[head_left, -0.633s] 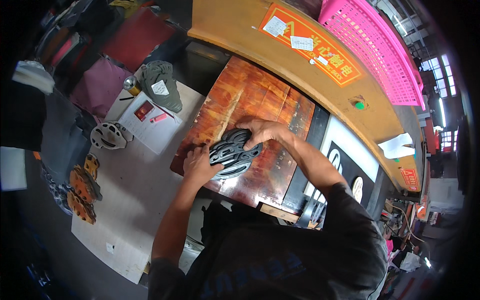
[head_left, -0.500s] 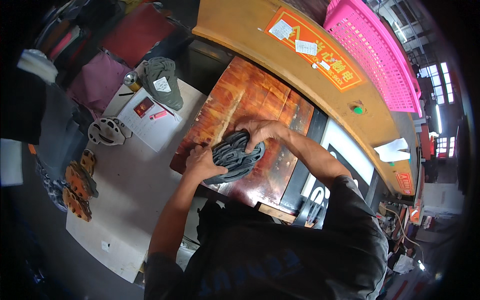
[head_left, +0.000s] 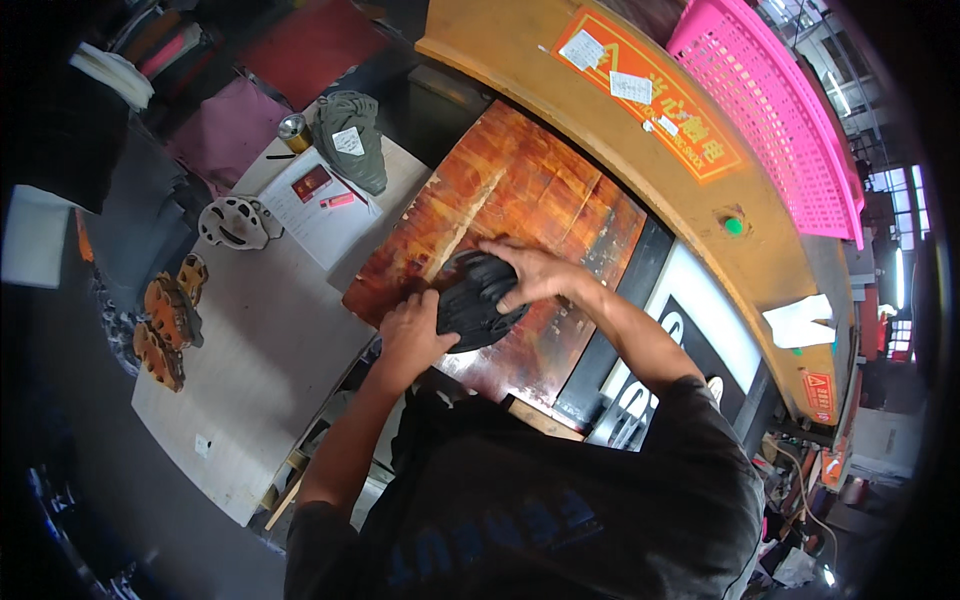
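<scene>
A bundle of dark, flexible cut-out pieces (head_left: 474,318), with looped strips and slots like shoe uppers, rests on the glossy orange-brown board (head_left: 560,215) near its front edge. My left hand (head_left: 412,332) grips the bundle's left side, thumb along the near edge and fingers curled behind. From the right, my right hand (head_left: 535,276) grasps the far right side, its thumb pressed over the pieces and its fingers reaching across the far edge. How many pieces there are I cannot tell. Both palms hide parts of the bundle's rim.
A pale table (head_left: 260,350) to the left bears orange cut-out pieces (head_left: 170,310), a whitish cut-out piece (head_left: 238,222), papers (head_left: 318,228), a can (head_left: 294,132) and a grey-green bundle (head_left: 350,140). A yellow-brown machine beam (head_left: 520,50) curves behind the board, with a pink basket (head_left: 770,110) above.
The bundle has tilted and turned between my hands, and its top now looks darker and more bunched. Both hands keep their hold. The whole view has shifted slightly.
</scene>
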